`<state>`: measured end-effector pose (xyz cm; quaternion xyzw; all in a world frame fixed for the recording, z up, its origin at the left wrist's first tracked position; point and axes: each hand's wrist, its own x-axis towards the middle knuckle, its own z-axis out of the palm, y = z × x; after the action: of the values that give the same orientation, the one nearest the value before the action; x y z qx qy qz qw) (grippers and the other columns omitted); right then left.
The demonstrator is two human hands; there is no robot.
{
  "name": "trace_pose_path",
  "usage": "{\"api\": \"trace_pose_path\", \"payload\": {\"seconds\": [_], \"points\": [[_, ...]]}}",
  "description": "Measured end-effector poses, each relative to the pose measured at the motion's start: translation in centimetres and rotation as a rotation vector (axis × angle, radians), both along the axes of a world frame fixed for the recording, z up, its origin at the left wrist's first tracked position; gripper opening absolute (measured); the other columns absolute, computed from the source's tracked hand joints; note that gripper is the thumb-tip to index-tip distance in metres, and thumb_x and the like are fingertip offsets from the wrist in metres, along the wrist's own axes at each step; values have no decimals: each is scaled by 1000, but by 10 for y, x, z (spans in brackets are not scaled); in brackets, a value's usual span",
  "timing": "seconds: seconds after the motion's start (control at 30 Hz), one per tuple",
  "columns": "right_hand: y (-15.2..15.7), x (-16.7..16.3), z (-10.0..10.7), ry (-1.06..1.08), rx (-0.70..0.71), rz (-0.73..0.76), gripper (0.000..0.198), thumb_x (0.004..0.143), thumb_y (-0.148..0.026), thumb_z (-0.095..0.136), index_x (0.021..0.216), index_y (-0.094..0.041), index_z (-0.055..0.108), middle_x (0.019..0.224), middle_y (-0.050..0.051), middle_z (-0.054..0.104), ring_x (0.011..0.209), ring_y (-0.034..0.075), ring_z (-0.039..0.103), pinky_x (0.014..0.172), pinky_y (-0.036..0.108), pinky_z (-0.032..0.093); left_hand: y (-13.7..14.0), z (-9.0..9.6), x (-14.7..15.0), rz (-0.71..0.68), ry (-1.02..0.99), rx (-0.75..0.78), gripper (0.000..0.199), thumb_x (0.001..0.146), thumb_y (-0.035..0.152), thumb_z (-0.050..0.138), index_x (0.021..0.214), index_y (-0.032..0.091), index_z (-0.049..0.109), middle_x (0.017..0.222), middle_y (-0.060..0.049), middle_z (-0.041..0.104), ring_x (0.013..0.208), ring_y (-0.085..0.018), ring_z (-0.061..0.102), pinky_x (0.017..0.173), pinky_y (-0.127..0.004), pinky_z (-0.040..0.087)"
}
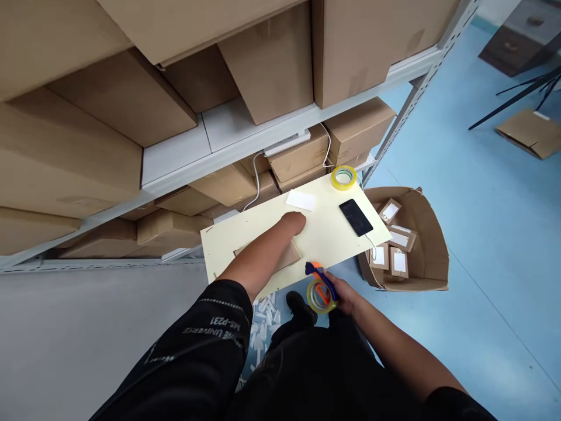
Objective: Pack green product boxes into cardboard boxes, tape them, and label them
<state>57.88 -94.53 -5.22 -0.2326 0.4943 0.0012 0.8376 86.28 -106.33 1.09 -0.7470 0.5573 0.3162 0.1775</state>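
My right hand is wrapped round the handle of a blue and orange tape dispenser, just off the near edge of the pale board. A roll of clear yellowish tape sits in the dispenser. Over the middle of the board, my left hand is curled closed; its fingertips are hidden from view. Close beyond it lies a white piece of paper or stack of labels. Beneath my left forearm is a flat brown cardboard piece, partly covered by the arm.
A tape roll and a black phone lie on the board's right part. To the right, an open carton holds several small labelled boxes. Shelving stacked with cartons stands ahead. White scraps lie below the board.
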Motion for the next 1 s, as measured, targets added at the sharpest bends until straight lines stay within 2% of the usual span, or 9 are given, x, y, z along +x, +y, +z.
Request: {"api": "trace_pose_path", "payload": {"seconds": [0.1, 0.23, 0.33, 0.47, 0.53, 0.6, 0.7, 0.87, 1.0], "points": [[21, -4, -13, 2, 303, 55, 44, 92, -58, 66, 94, -15, 73, 86, 12, 79, 74, 22, 76, 78, 36, 63, -8, -4, 13, 16, -42, 46, 22, 65, 20, 79, 85, 11, 78, 89, -24, 73, 95, -40, 69, 84, -47, 54], [41, -13, -14, -52, 370, 8, 49, 96, -62, 59, 98, -15, 72, 87, 12, 78, 79, 22, 76, 82, 35, 62, -2, 5, 31, 26, -39, 7, 22, 75, 28, 73, 91, 14, 78, 97, -20, 74, 102, -35, 67, 89, -41, 52], [37, -22, -4, -61, 286, -52, 49, 92, -64, 63, 94, -17, 74, 79, 10, 77, 74, 23, 75, 78, 36, 62, 9, 18, 27, -28, 23, -82, 26, 88, 34, 60, 99, 18, 78, 112, -16, 73, 111, -31, 64, 94, -36, 49], [17, -36, 19, -1, 112, -134, 48, 84, -67, 72, 85, -19, 75, 64, 7, 71, 68, 26, 72, 70, 38, 61, 13, 30, -6, -144, 199, -58, 39, 91, 52, 60, 86, 17, 78, 100, -16, 76, 102, -32, 67, 93, -39, 49], [8, -41, 33, -23, 38, -170, 49, 81, -65, 77, 88, -17, 76, 73, 8, 75, 74, 27, 73, 74, 38, 60, 9, 31, -28, -57, 284, 76, 53, 86, 67, 62, 80, 16, 77, 90, -18, 77, 95, -34, 70, 90, -42, 51], [2, -45, 46, -41, -28, -186, 52, 78, -66, 80, 90, -15, 76, 81, 9, 77, 77, 26, 73, 77, 37, 59, 4, 30, -45, 105, 368, 304, 65, 79, 79, 61, 81, 16, 77, 81, -18, 77, 86, -36, 72, 84, -44, 53], [-2, -48, 61, -42, -119, -179, 53, 75, -68, 81, 86, -16, 75, 78, 7, 76, 71, 24, 71, 72, 35, 57, 5, 23, -60, 319, 461, 578, 77, 73, 86, 61, 100, 16, 77, 78, -19, 77, 77, -36, 74, 75, -44, 56], [0, -50, 68, -71, -213, -141, 53, 74, -68, 82, 80, -16, 73, 71, 5, 72, 62, 20, 64, 63, 31, 51, 24, 10, -62, 453, 584, 612, 81, 77, 82, 61, 123, 16, 67, 91, -20, 77, 75, -34, 76, 68, -41, 59], [-7, -49, 66, -47, -318, -92, 56, 71, -71, 81, 77, -17, 69, 69, 3, 69, 61, 18, 60, 60, 29, 45, 30, 7, -57, 394, 701, 572, 71, 79, 77, 63, 120, 19, 66, 103, -18, 77, 76, -32, 76, 67, -40, 59]]}}
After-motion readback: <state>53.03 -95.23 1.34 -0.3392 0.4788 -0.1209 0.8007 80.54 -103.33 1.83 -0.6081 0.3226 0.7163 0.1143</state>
